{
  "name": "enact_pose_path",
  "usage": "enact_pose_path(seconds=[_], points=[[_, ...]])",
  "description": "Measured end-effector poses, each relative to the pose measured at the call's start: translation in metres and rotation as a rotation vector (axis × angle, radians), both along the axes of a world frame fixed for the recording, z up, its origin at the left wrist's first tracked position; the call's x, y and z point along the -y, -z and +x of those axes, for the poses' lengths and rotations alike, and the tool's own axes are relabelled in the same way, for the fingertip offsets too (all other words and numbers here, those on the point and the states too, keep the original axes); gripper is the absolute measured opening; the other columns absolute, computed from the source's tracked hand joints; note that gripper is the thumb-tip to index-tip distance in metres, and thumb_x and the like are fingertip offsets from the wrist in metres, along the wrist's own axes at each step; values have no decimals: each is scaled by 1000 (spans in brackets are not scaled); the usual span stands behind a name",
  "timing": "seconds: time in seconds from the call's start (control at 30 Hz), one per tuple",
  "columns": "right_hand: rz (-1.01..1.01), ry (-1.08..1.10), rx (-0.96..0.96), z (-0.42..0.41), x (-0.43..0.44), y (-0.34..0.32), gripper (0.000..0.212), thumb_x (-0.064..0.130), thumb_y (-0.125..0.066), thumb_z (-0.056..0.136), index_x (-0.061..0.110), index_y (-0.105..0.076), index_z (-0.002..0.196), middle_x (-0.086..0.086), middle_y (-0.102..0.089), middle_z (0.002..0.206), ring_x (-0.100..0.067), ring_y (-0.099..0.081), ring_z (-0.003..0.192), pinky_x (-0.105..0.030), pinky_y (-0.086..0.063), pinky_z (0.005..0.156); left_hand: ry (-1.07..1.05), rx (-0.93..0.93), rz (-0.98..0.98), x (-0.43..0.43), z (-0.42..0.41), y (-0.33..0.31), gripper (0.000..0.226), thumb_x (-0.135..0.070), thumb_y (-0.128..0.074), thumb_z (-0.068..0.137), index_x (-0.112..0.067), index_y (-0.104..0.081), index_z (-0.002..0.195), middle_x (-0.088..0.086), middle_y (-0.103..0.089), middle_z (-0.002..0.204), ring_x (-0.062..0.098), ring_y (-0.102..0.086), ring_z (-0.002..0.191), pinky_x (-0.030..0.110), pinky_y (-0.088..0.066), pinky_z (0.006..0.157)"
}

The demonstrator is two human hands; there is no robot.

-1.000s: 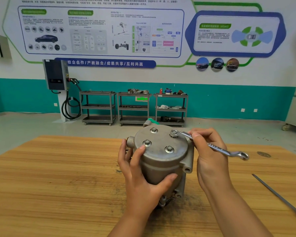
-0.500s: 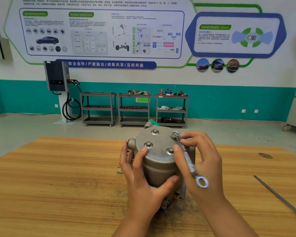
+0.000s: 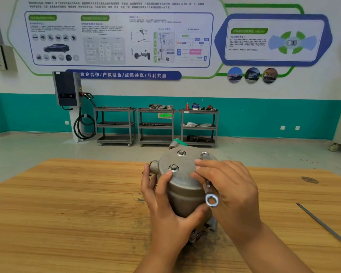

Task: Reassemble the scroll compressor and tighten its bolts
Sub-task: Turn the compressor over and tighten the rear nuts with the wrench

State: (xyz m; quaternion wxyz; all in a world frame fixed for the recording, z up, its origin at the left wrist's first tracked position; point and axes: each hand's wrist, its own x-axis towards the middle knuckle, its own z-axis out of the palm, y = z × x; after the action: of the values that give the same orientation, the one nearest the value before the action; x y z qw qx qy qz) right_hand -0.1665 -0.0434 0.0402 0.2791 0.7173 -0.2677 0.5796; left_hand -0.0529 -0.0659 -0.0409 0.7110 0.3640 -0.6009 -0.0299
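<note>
Head view: scroll compressor [image 3: 182, 184] upright on tabletop [image 3: 67, 203]. Left hand [image 3: 165, 213] grip curled round its housing. Right hand [image 3: 232, 194] grip pinching wrench [image 3: 208, 187], far end at rear-right bolt [image 3: 204, 154].

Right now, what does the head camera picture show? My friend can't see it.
A person's right hand holds a wrench on a top bolt of a grey metal compressor, while the left hand grips its side. It stands on a wooden table.

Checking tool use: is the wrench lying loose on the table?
No, the right hand grips the wrench across the top of the compressor.
</note>
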Motion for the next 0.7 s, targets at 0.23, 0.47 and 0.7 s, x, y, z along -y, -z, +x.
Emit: enact_pose_path(seconds=[0.23, 0.47, 0.7], points=[[192, -305, 154, 4, -7, -24, 14, 16, -59, 88, 6, -68, 89, -7, -71, 92, -12, -65, 92, -24, -52, 83, 4, 52, 27, 0, 0, 0, 85, -55, -78, 58, -66, -28, 126, -24, 3, 154, 25, -21, 145, 51, -45, 101], [603, -745, 692, -16, 10, -60, 28, -6, -39, 96, 22, -42, 98, 2, -64, 63, -6, -55, 58, -17, -46, 61, 27, 82, -27, 2, 0, -2, 83, -57, -75, 60, -67, -26, 126, -27, 3, 153, 1, -9, 145, 24, -28, 103], [716, -627, 752, -27, 37, -72, 26, 1, -36, 98, 25, -45, 100, 5, -58, 60, -6, -38, 39, -16, -34, 39, 25, 88, -19, 1, 1, -2, 82, -58, -75, 61, -67, -26, 126, -25, 3, 154, 0, -8, 145, 24, -29, 103]])
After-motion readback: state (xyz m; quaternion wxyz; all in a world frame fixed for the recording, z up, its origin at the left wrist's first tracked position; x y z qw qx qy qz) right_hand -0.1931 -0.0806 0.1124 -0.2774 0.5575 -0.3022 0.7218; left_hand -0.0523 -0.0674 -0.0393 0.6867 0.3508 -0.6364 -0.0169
